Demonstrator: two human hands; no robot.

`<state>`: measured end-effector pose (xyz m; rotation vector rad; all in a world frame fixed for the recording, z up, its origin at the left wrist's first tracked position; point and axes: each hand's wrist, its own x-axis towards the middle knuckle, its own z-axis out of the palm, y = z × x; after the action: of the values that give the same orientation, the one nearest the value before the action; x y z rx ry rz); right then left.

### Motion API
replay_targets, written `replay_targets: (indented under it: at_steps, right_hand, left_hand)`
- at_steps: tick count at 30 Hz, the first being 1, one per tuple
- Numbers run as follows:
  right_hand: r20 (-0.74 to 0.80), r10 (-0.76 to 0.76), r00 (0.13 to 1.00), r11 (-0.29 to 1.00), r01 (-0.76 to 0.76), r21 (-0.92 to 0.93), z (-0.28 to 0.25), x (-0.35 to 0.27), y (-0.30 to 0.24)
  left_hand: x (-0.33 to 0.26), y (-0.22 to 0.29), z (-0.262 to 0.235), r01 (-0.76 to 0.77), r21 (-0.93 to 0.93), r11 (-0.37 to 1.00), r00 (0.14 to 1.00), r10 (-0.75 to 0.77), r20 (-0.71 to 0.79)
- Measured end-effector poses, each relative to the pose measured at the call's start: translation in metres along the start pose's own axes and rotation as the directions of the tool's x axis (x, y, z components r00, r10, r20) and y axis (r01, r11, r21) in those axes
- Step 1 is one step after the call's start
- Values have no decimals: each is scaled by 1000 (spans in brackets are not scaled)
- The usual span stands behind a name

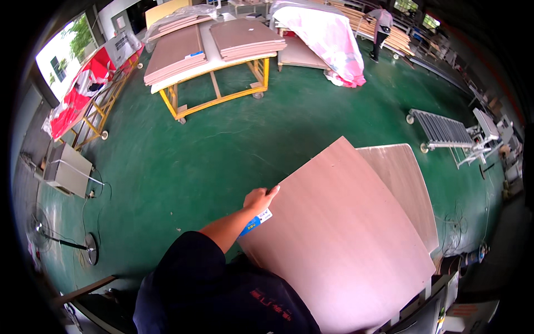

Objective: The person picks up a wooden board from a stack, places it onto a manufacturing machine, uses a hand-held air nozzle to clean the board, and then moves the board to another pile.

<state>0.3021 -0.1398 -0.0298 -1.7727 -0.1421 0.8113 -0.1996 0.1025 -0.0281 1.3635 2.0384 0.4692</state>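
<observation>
A large pinkish-brown wooden panel (339, 239) fills the lower middle, tilted across in front of my body. My left hand (261, 199) is closed over its left edge, with the thumb lying on the upper face. Just below the wrist, a blue and white label (257, 221) shows at the same edge. Under the panel's far right side, a second wooden board (397, 178) with a pale rim sticks out. My right hand is out of view.
A yellow-framed trolley (217, 103) bears stacked panels at the back. Red and white sheeting covers a cart (100, 106) at left. A fan (89, 247) stands lower left, a roller conveyor (445, 129) at right. Another person (382, 28) is far off on the green floor (167, 161).
</observation>
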Motion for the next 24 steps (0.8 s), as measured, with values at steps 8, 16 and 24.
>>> replay_targets:
  at_steps: [8, 16, 24]
  right_hand:
    - [144, -85, 986, 995, 90, -33, 86, -3, -25]
    - [447, -224, 866, 972, 233, 34, 184, 31, -57]
    - [681, -71, 728, 997, 71, 28, 396, 34, -105]
  left_hand:
    - [58, -91, -73, 149, -128, 981, 974, -168, -150]
    - [71, -173, -157, 360, -328, 873, 839, -457, -296]
    - [59, -244, -194, 463, -475, 749, 536, -663, -523]
